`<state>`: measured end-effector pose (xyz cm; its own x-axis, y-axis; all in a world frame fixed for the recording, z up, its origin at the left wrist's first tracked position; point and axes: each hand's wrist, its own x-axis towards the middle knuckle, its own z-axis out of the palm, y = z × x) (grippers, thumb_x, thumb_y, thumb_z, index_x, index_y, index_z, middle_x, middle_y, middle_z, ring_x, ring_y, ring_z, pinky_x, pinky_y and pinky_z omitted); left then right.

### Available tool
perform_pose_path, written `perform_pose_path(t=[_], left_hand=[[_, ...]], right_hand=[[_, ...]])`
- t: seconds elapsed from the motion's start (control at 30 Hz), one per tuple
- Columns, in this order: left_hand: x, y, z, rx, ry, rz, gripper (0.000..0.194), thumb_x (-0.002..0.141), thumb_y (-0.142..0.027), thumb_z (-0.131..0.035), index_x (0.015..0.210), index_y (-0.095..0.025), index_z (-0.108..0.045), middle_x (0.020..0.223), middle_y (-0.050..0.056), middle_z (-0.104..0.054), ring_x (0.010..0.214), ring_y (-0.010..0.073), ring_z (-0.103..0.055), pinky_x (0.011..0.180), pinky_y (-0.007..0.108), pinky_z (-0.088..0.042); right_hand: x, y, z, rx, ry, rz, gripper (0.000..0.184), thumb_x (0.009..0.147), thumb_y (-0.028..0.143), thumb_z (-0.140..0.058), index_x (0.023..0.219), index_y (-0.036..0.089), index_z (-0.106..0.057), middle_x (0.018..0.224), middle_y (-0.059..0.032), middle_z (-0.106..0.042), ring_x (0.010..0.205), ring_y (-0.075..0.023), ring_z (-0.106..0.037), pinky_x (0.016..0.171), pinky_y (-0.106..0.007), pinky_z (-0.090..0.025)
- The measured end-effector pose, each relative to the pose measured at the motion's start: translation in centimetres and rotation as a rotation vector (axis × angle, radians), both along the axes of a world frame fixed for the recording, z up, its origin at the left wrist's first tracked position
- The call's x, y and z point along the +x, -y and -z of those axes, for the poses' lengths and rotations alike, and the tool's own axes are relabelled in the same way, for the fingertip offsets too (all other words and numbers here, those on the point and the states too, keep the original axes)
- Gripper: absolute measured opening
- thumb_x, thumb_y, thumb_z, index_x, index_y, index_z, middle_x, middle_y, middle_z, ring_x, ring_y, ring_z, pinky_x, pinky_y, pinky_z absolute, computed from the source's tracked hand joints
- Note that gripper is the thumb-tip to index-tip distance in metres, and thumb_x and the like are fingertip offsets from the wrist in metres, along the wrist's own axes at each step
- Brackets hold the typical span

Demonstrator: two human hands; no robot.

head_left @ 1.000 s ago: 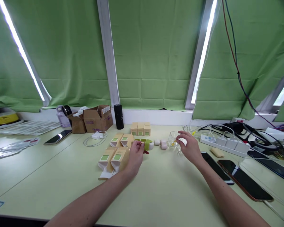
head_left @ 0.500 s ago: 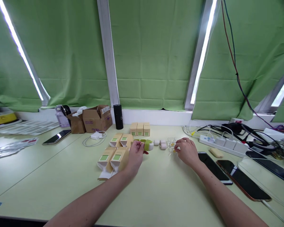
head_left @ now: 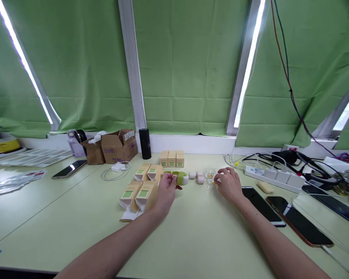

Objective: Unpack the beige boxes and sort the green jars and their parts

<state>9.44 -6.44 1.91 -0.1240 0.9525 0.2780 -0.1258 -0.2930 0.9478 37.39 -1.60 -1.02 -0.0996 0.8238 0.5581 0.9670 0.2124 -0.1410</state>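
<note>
Thumb and fingers of my left hand [head_left: 166,190] pinch a small green-and-white object [head_left: 182,178], its green part facing the hand; the fingers hide some of it. To the right, my right hand [head_left: 228,184] bends over several clear plastic pieces [head_left: 209,174] with yellowish spots, its fingertips closed on one at their near right side. Between the hands lie small rounded white-and-pink pieces [head_left: 200,178]. Small tan cartons with green labels [head_left: 145,195] lie beside my left hand, the front ones with end flaps open.
Three upright tan boxes [head_left: 171,159] stand behind the hands, with a black cylinder [head_left: 145,143] and an open cardboard box [head_left: 119,147] to the left. Phones [head_left: 298,219] lie near my right forearm. A power strip [head_left: 273,179] with tangled cables sits at the right.
My right hand has shifted very slightly at the clear plastic pieces, which now sit a little differently. My left hand and the green-and-white object stay in place.
</note>
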Motion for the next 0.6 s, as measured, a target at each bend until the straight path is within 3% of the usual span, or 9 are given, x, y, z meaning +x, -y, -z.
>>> perform_pose_path(t=[0.2, 0.4, 0.6], left_hand=[[0.1, 0.0, -0.1, -0.001, 0.007, -0.003, 0.035, 0.086, -0.052, -0.071, 0.088, -0.021, -0.055, 0.085, 0.001, -0.066, 0.072, 0.0144, -0.064, 0.069, 0.03, -0.058], [0.1, 0.0, -0.1, -0.01, 0.019, 0.004, 0.035, 0.085, -0.051, -0.072, 0.089, -0.02, -0.055, 0.085, 0.001, -0.067, 0.071, 0.014, -0.063, 0.068, 0.029, -0.057], [0.1, -0.1, 0.1, -0.018, 0.018, 0.001, 0.035, 0.086, -0.051, -0.072, 0.089, -0.02, -0.055, 0.084, 0.001, -0.067, 0.07, 0.0138, -0.063, 0.069, 0.029, -0.056]], right_hand=[[-0.3, -0.1, 0.1, 0.01, -0.005, 0.025, 0.018, 0.086, 0.018, -0.066, 0.099, 0.026, -0.075, 0.116, -0.0096, -0.071, 0.124, -0.0346, -0.047, 0.1, -0.048, -0.037], [0.5, 0.6, -1.6, -0.039, 0.072, 0.139, 0.054, 0.079, 0.022, -0.072, 0.131, 0.023, -0.057, 0.129, -0.0147, -0.064, 0.122, -0.0358, -0.05, 0.097, -0.044, -0.034], [1.1, 1.2, -2.8, -0.232, 0.154, 0.251, 0.062, 0.077, 0.006, -0.057, 0.137, 0.018, -0.048, 0.121, -0.0149, -0.062, 0.104, -0.0264, -0.065, 0.088, -0.035, -0.03]])
